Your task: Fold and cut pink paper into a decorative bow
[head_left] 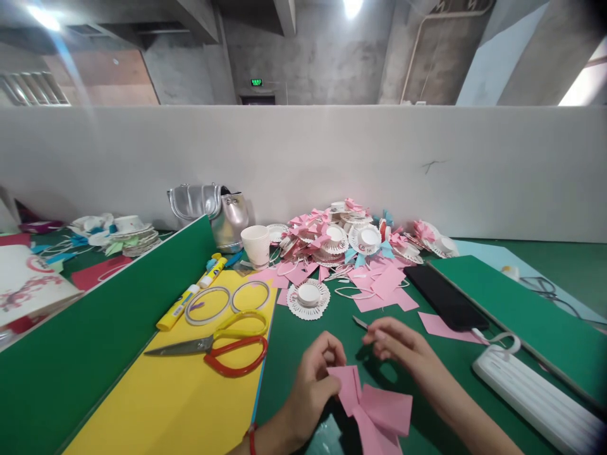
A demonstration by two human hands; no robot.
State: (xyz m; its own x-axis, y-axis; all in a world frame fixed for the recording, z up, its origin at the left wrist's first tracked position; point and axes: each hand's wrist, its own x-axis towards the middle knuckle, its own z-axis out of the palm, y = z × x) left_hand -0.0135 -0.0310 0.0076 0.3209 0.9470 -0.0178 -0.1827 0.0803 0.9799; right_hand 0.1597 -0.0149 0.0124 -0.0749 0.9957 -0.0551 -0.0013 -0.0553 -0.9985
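Note:
My left hand (pixel 313 379) pinches a folded pink paper bow (pixel 386 407) by its upper left corner, low in the middle of the head view. To its right, my right hand (pixel 401 344) is closed on a thin grey piece with a pointed tip (pixel 359 322), which looks like a small blade; the rest of it is hidden by the fingers. That tip is apart from the bow. Just beyond my hands lies a scalloped white paper disc with a small round cup base (pixel 308 296) on it. Loose pink paper pieces (pixel 386 282) are scattered behind.
Scissors (pixel 232 344), two tape rings (pixel 250 296) and glue sticks (pixel 177 308) lie on yellow card (pixel 142 398) at left. A paper cup (pixel 257 245) and a heap of decorated discs (pixel 332 237) stand behind. At right are a phone (pixel 443 297) and a white power strip (pixel 535 392).

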